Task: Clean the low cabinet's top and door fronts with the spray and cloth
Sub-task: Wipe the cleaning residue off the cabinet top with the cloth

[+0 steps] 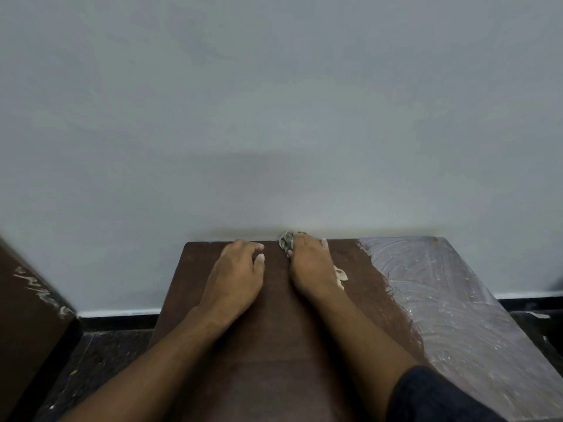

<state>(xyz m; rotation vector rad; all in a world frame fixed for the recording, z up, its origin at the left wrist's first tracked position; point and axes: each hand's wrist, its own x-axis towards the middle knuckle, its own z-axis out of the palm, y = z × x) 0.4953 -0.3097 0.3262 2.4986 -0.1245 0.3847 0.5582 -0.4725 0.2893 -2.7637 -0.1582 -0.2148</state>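
Observation:
The low cabinet's dark brown top (274,330) fills the lower middle of the view, its back edge against the wall. My right hand (310,266) presses a crumpled grey-and-cream cloth (286,240) onto the top at the back edge; the cloth shows past my fingertips and beside my palm. My left hand (237,269) rests flat on the top just to the left, fingers loosely bent, holding nothing. The right third of the top (441,293) is covered in whitish dusty swirls. No spray bottle is in view, and the door fronts are hidden.
A pale grey wall (274,117) rises directly behind the cabinet. Another dark brown piece of furniture (27,315) with white scuffs stands at the left. Dark speckled floor (100,357) and a black skirting (118,319) lie on both sides.

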